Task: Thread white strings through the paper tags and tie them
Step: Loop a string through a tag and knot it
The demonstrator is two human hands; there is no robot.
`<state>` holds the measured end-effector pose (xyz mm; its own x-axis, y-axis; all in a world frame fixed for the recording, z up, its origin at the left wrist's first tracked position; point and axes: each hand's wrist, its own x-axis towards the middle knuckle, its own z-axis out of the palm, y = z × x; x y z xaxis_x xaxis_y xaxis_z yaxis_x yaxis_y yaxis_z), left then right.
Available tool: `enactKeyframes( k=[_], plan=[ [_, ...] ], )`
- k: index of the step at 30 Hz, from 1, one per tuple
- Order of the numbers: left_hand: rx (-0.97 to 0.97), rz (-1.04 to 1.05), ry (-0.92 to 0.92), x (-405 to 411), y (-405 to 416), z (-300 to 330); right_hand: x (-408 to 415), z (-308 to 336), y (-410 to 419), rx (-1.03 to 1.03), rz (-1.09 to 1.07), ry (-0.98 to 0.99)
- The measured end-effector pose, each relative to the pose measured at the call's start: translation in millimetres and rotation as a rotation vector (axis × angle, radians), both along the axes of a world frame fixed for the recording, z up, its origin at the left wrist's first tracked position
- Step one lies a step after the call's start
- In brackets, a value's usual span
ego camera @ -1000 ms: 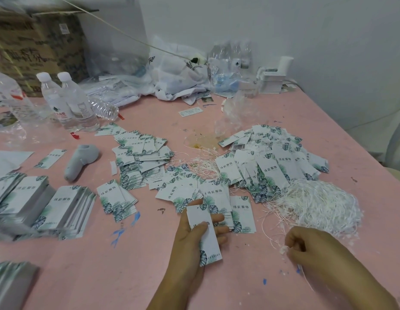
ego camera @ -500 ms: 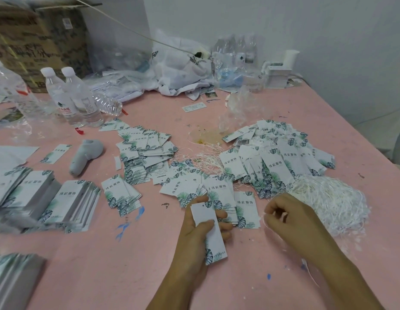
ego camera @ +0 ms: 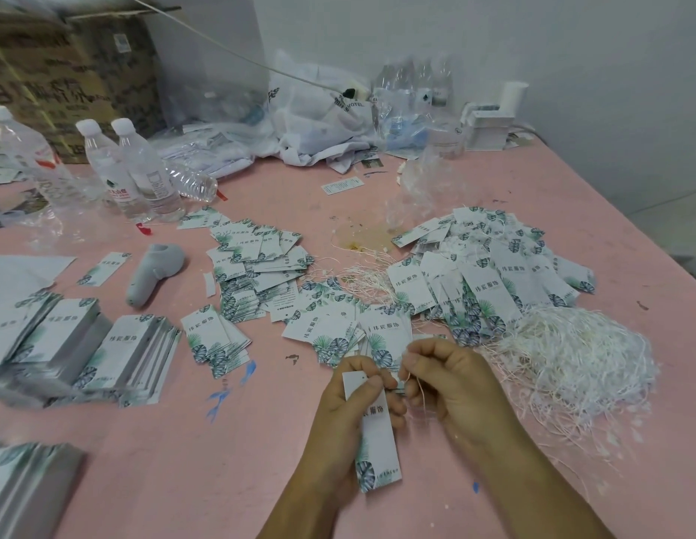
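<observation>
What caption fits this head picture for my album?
Left hand holds a paper tag; right hand pinches a white string.

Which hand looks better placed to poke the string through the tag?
The right hand: it already pinches the string beside the tag's top end, while the left hand grips the tag.

Leaf-printed tag [ego camera: 378, 437] upright, string [ego camera: 418, 387] beside
</observation>
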<state>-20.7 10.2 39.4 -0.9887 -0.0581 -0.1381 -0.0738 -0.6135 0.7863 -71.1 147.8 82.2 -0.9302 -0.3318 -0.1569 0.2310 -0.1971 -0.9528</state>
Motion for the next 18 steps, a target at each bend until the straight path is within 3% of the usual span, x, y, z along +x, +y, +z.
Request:
enactKeyframes(
  k=[6,12,18],
  plan=[
    [-0.183,0.018,0.015,1.7,1.6,0.1,8.6,-12.1,0.6,0.144,0.026,0.129],
    [-0.236,0.070,0.033,3.0,1.8,-3.0,10.9,-12.8,0.7,0.199,0.062,0.219],
    [-0.253,0.007,0.075,3.9,1.0,-2.2,6.7,-16.7,3.5,0.045,0.027,0.116]
  ],
)
